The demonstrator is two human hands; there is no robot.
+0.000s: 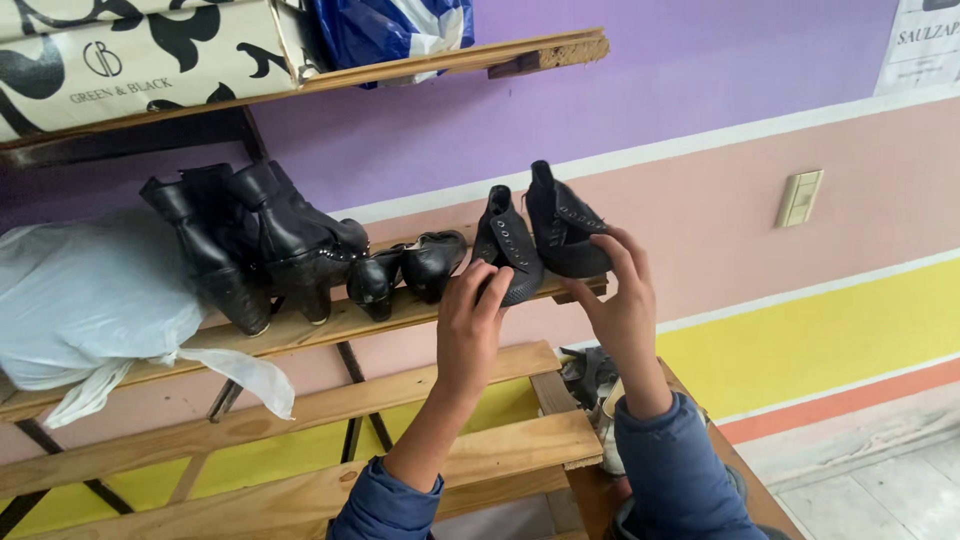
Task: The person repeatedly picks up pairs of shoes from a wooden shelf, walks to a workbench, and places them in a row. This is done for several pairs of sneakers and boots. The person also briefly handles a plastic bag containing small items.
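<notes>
Middle wooden shelf, landmark. On it, left to right: white plastic bag, tall black boots, small black shoes, two black lace-up ankle boots at the right end; no gap between pairs. Below the shelf: bare slats, open room. Above: upper shelf with box, limiting headroom.

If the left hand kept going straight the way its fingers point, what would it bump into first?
The left hand points up at the left black lace-up shoe on the wooden shelf. Its fingertips seem already at the sole, so it would likely meet that shoe first, though depth is uncertain.
</notes>
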